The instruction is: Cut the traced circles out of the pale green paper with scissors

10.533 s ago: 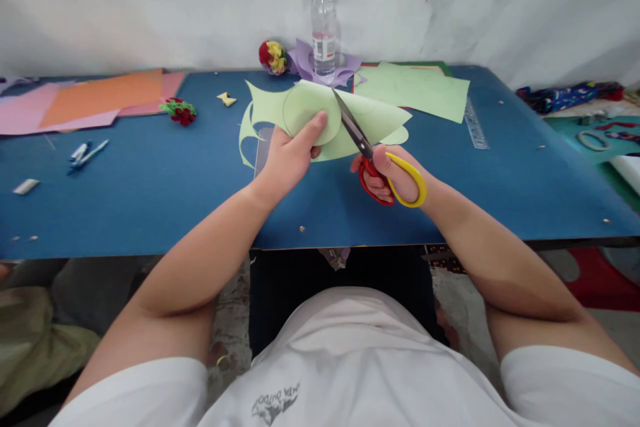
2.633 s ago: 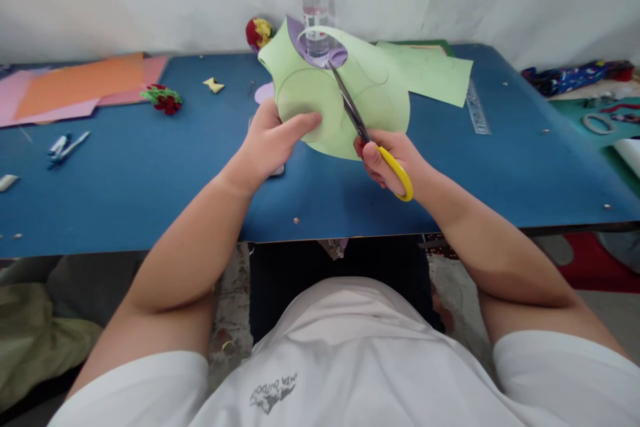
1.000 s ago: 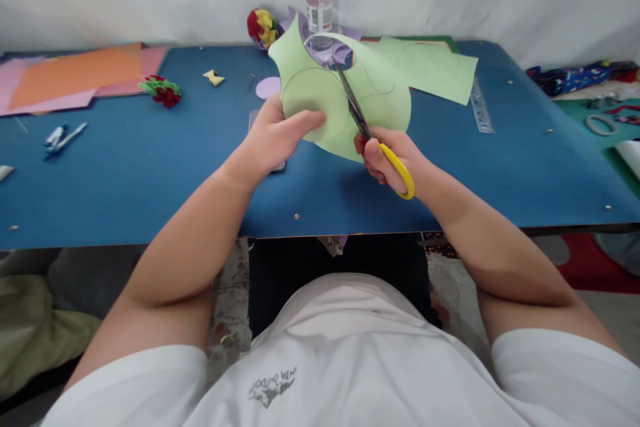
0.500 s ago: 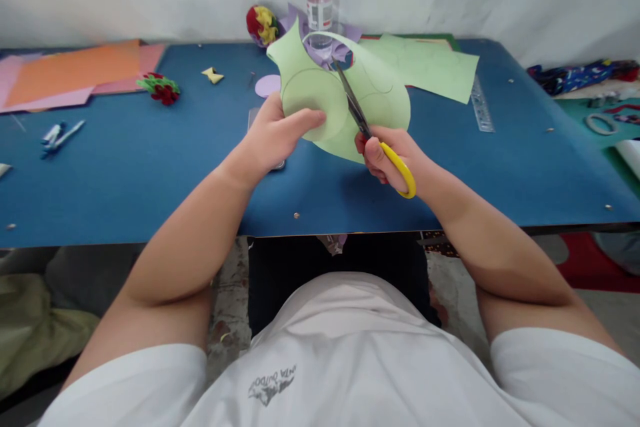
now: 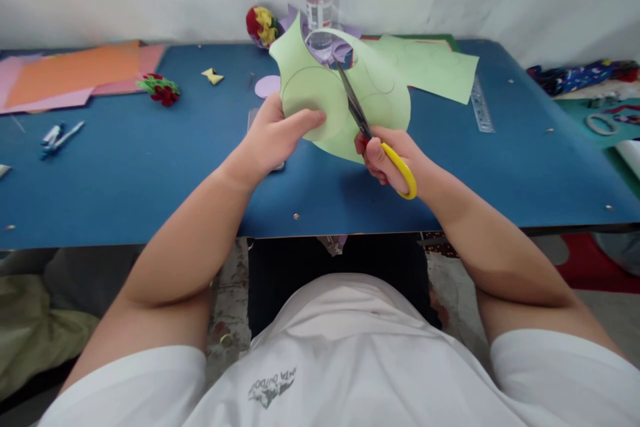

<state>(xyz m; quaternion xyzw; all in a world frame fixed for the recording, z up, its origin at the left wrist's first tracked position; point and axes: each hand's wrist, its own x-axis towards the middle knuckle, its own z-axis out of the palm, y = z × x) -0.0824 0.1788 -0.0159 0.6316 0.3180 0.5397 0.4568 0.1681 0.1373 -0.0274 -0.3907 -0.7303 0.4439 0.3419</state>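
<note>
A light green sheet of paper (image 5: pixel 320 88) with drawn circle outlines is held up above the blue table. My left hand (image 5: pixel 283 130) pinches its left side, thumb lying on top over a drawn circle. In my right hand (image 5: pixel 387 155) is a pair of scissors (image 5: pixel 400 170) with yellow handles, gripped by the fingers. The dark blades lie at the edge of the drawn circle and point away from me. Past the blade tips, the paper has a cut-out gap and a curling strip. Below my left hand, a flat grey-edged object is mostly covered.
Behind the paper stand a clear bottle (image 5: pixel 320 10) and a red and yellow flower ball (image 5: pixel 262 27). Orange paper (image 5: pixel 75 73) and a red-green paper flower (image 5: pixel 159 89) lie left, near pens (image 5: pixel 63 139). At right are more green sheets (image 5: pixel 430 67) and a clear ruler (image 5: pixel 483 107).
The upper left corner of the green paper has shifted slightly up and to the right. Both hands and the scissors stay almost in the same place.
</note>
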